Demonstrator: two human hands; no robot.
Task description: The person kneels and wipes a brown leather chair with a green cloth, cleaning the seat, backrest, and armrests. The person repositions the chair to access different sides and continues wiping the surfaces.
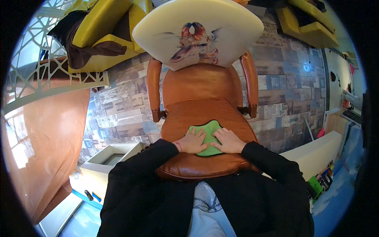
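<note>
A green cloth [210, 130] with a dark edge lies spread on the brown leather seat [204, 111] of an armchair. My left hand [192, 140] rests flat on the cloth's left part, fingers spread. On its right part lies my right hand [229, 141], palm down with the fingers slightly bent. The two thumbs point toward each other near the cloth's middle. Beyond the seat rises the chair's brown backrest [204, 80], topped by a pale panel [239, 38] printed with a giraffe's head. What lies under my palms is hidden.
Brown armrests [153, 89] [249, 83] flank the chair. A glossy brown tabletop [56, 118] and an open white drawer [124, 151] stand at left. Yellow armchairs [100, 26] [314, 29] are at the back, over a patchwork-patterned floor [284, 80]. A white ledge [314, 151] runs at right.
</note>
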